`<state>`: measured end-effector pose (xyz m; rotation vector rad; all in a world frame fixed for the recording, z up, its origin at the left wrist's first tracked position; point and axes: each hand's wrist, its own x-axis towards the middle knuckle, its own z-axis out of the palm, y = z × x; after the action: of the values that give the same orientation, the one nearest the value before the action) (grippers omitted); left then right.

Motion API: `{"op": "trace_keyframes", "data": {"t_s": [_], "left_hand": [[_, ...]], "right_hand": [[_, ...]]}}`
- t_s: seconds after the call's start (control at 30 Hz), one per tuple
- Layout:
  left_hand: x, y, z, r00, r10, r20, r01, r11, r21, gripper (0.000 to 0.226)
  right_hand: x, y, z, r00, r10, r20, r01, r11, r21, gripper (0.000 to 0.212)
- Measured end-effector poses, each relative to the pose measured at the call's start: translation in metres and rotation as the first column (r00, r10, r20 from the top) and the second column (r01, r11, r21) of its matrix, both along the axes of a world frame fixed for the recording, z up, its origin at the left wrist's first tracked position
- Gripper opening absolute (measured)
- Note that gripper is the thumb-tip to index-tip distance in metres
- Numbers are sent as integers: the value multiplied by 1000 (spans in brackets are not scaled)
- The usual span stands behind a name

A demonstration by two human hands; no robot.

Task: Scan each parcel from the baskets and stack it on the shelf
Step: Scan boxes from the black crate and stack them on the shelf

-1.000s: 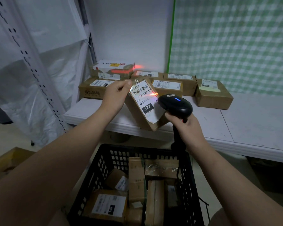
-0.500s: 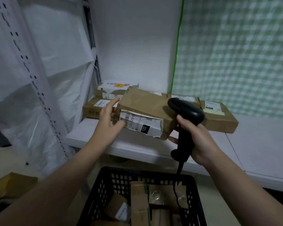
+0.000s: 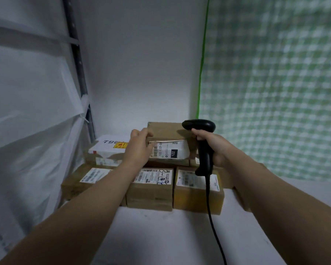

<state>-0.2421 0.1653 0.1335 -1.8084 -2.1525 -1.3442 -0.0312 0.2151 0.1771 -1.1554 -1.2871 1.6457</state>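
Parcel point(image 3: 168, 139) now on stack, left hand point(image 3: 139, 148) still gripping.

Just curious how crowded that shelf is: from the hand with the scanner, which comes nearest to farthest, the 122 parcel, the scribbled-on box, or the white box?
From the right hand:
1. 122 parcel, just left, touching.
2. Scribbled-on box, lower left.
3. White box, far left.
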Motion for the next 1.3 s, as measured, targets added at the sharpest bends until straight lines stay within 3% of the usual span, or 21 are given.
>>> {"op": "trace_keyframes", "data": {"t_s": [0.23, 0.4, 0.53, 0.63, 0.73, 0.93, 1.07, 1.3], "left_hand": [[-13, 45, -36, 998, 7, -57, -13, 994, -108, 20], [-15, 33, -41, 990, 32, -136, -48, 993, -111, 24], [-9, -2, -26, 982, 20, -188, -36, 996, -81, 30], [5, -45, -25, 982, -41, -185, 29, 997, -69, 24], [26, -107, -41, 980, -117, -159, 106, 992, -73, 25], [58, -225, -119, 977, -174, -126, 161, 981, -106, 21], [69, -277, -179, 984, -174, -45, 166, 976, -141, 19], [78, -315, -266, 991, -126, 47, 134, 887, -442, 23]], "right_hand": [[-16, 44, -38, 1000, 15, -13, -16, 988, -155, 29], [-13, 36, -41, 1000, 18, 18, -16, 992, -127, 29], [1, 9, -24, 1000, 22, 21, -21, 997, -68, 48], [17, -31, -15, 992, 125, 4, -124, 988, -97, 48], [31, -89, -24, 954, 288, 81, -275, 951, -142, 32], [60, -205, -89, 860, 469, 199, -413, 871, -266, 34], [81, -260, -146, 830, 504, 237, -407, 840, -359, 25], [95, -299, -251, 934, 279, 225, -166, 893, -419, 17]]}}
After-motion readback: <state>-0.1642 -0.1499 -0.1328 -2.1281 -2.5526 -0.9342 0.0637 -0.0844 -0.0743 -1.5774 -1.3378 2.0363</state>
